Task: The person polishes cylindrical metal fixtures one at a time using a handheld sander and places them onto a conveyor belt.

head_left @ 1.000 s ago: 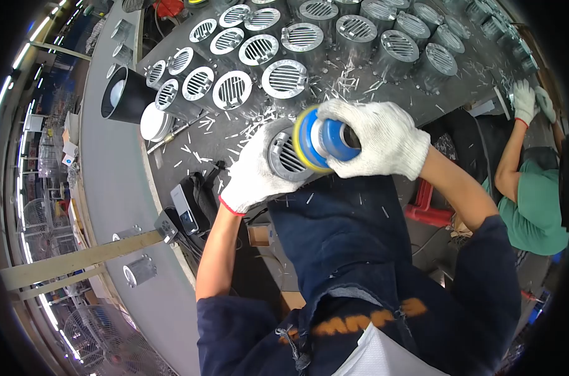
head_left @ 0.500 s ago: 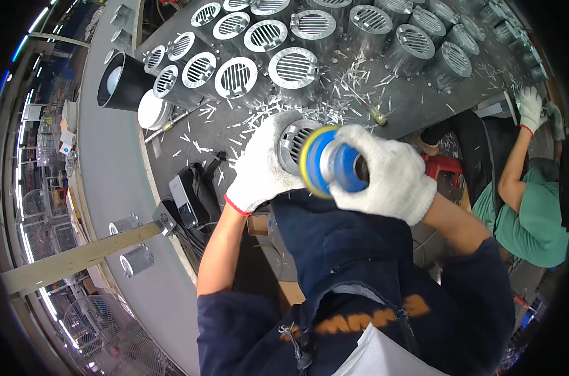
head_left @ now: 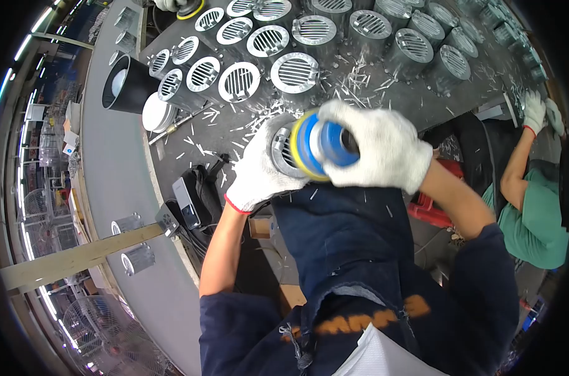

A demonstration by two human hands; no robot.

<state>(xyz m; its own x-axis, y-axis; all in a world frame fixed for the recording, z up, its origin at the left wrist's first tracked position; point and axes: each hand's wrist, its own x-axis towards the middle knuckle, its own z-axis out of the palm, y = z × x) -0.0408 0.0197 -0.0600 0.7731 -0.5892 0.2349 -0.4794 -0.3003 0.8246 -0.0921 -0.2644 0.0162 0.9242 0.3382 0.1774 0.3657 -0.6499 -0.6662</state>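
My left hand [head_left: 257, 168], in a white glove with a red cuff, is wrapped round a metal cylinder with a slotted end cap [head_left: 285, 152]. In my gloved right hand [head_left: 384, 147] is a blue round tool [head_left: 330, 143] with a yellow-rimmed disc. The disc faces the slotted cap and overlaps its right side; whether they touch is hard to tell. My right fingers curl round the tool's back. Many similar slotted cylinders [head_left: 295, 73] stand upright on the dark table [head_left: 416, 97] beyond my hands, with thin metal slivers scattered between.
At the left are a black cylinder [head_left: 129, 84], white discs [head_left: 158, 113] and a small device [head_left: 187, 202]. A grey conveyor [head_left: 112, 163] runs along the left with metal cylinders [head_left: 138, 259]. A co-worker [head_left: 535, 213] in green sits at the right; another gloved hand [head_left: 170, 4] shows at the top.
Since half a second ago the tool and my right hand have moved slightly up and left. A co-worker's gloved hand with a yellow-rimmed disc has come into view at the top.
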